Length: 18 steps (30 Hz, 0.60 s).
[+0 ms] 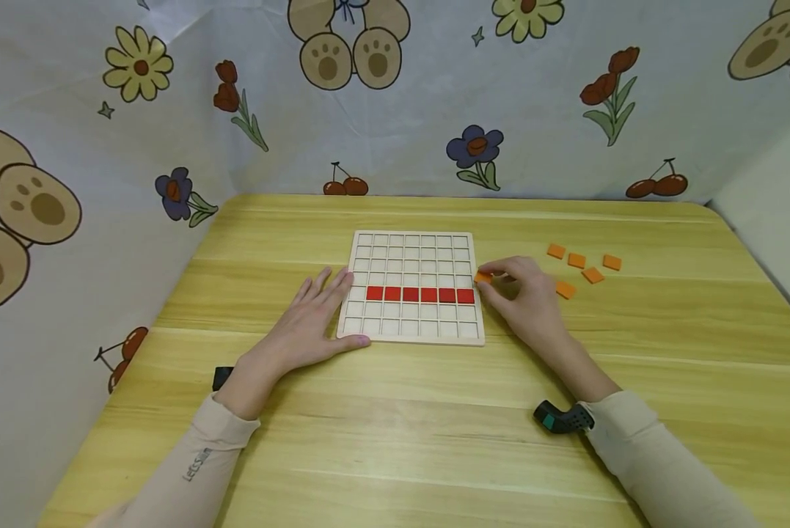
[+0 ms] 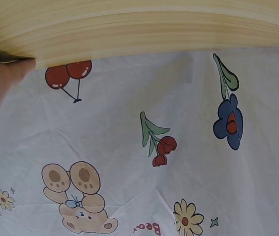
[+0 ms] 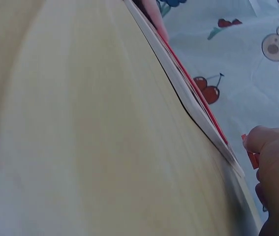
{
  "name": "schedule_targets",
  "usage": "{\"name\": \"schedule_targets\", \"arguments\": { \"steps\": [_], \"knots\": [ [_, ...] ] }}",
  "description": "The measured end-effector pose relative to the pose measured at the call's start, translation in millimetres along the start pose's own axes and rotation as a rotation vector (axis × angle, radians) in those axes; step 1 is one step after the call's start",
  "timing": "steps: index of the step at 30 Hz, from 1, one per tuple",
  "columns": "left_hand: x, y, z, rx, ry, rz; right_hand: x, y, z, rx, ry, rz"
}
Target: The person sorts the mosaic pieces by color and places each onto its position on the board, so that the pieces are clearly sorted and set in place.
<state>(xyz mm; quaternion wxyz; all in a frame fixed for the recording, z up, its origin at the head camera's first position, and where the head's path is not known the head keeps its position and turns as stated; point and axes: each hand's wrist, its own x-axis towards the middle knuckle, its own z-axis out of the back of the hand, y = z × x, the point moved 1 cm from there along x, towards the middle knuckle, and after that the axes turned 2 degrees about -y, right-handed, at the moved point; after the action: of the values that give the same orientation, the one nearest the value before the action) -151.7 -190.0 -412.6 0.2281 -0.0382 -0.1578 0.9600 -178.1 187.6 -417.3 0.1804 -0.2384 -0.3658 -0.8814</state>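
A pale wooden grid board [image 1: 411, 253] lies on the table with a row of several red square tiles [image 1: 411, 295] in its lower half. Spread along the board's left side, my left hand [image 1: 309, 317] touches the edge with its fingers, its thumb at the bottom-left corner. At the right edge my right hand [image 1: 527, 297] pinches a small orange square tile [image 1: 483, 278] between thumb and finger. The right wrist view shows that orange tile [image 3: 251, 153] tilted in the fingers, close to the board's corner. Only part of the left hand [image 2: 1, 83] enters the left wrist view.
Several loose orange tiles [image 1: 576, 260] lie on the wooden table [image 1: 395, 433] beyond the right hand. A patterned cloth [image 1: 408, 110] hangs behind the table and down its left side. A black wrist device [image 1: 562, 418] sits at the right cuff.
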Motion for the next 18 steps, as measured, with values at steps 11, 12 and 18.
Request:
{"name": "schedule_targets", "arguments": {
  "steps": [11,12,18],
  "knots": [
    [-0.3,-0.3,-0.2,0.000,-0.002,0.007,2.7,35,-19,0.084,0.041,0.067],
    [-0.2,-0.8,-0.1,-0.002,-0.005,0.005,2.9,39,-21,0.084,0.051,0.068],
    [0.8,-3.3,-0.7,-0.021,-0.015,-0.005,7.3,61,-39,0.115,0.109,0.075]
  ]
}}
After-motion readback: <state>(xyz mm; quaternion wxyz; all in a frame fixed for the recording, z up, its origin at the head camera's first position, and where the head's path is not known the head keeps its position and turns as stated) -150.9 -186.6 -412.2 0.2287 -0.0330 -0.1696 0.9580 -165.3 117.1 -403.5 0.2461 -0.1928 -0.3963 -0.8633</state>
